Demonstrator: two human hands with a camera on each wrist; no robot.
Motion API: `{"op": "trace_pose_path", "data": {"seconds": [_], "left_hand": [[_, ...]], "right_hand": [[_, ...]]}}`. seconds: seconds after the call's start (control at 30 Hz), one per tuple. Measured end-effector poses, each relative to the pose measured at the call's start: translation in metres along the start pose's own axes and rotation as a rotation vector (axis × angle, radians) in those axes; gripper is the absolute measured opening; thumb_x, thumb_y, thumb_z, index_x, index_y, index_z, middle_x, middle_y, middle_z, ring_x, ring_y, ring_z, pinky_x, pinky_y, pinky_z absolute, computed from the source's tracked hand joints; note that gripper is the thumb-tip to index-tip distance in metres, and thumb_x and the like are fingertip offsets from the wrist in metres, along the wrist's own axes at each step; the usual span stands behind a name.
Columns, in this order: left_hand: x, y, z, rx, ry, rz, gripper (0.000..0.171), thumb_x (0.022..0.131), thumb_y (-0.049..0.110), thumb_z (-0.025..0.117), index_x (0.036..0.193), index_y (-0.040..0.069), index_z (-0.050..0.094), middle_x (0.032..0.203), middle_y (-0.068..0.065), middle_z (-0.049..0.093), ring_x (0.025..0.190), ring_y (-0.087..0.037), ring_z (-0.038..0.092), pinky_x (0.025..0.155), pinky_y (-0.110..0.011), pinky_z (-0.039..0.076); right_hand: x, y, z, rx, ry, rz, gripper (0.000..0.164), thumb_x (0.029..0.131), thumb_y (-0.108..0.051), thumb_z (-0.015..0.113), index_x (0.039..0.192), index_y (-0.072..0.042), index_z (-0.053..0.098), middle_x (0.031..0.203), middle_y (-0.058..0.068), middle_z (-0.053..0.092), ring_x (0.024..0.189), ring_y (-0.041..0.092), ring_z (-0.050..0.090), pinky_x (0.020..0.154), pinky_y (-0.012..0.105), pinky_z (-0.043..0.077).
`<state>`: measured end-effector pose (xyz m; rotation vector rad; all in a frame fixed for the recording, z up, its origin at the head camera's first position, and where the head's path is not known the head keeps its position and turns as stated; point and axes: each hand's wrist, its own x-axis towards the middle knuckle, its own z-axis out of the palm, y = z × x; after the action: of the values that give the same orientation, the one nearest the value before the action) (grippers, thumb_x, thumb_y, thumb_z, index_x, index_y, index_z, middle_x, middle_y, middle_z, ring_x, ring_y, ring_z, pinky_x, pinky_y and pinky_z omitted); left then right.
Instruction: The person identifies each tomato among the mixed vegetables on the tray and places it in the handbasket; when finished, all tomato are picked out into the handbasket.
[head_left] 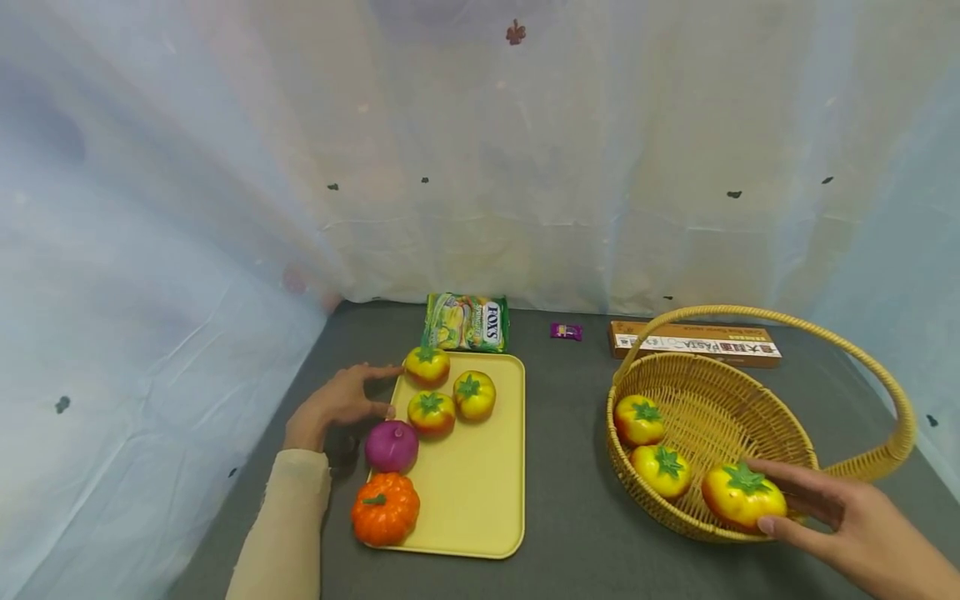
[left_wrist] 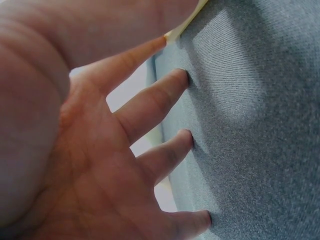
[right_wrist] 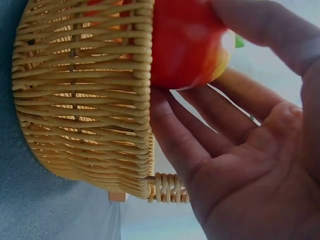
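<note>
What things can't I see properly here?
Head: writing on the purple rectangular wrapper, too small.
Head: part of the long brown cardboard box, behind the round yellow wicker basket.
Right wrist: part of the held round red-yellow fruit, beyond the top edge.
Left wrist: thumb tip of the left hand, beyond the top edge.

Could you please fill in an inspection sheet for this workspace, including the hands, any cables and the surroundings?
Surface: grey cloth, with a fabric weave.
Job's things: yellow tray bearing three yellow-red fruits, with a purple onion and orange pumpkin along its left edge; wicker basket with two similar fruits inside.
Clutter: green FOX'S packet behind the tray; small purple packet; PASTA box behind the basket.
Left hand: at the tray's left edge, fingers spread.
Right hand: grips another yellow-red fruit at the basket's near rim.
Cables: nothing seen.
Surroundings: pale sheeting with scattered dark marks.
</note>
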<state>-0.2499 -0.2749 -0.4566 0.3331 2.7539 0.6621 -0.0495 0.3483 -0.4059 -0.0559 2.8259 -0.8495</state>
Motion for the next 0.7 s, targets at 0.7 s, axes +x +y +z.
{"op": "trace_pose_path", "data": {"seconds": [0.7], "left_hand": [[0.001,0.001,0.001,0.0,0.004,-0.002,0.074,0.091,0.031,0.089,0.159,0.026,0.061,0.166,-0.03,0.048,0.158,-0.061,0.03,0.123,-0.082,0.026]], "right_hand": [[0.024,-0.007,0.019,0.126,-0.097,-0.138,0.055,0.102,-0.029,0.08,0.149,-0.004,0.065,0.147,0.028,0.067,0.116,0.004,0.075,0.087,0.022,0.064]]}}
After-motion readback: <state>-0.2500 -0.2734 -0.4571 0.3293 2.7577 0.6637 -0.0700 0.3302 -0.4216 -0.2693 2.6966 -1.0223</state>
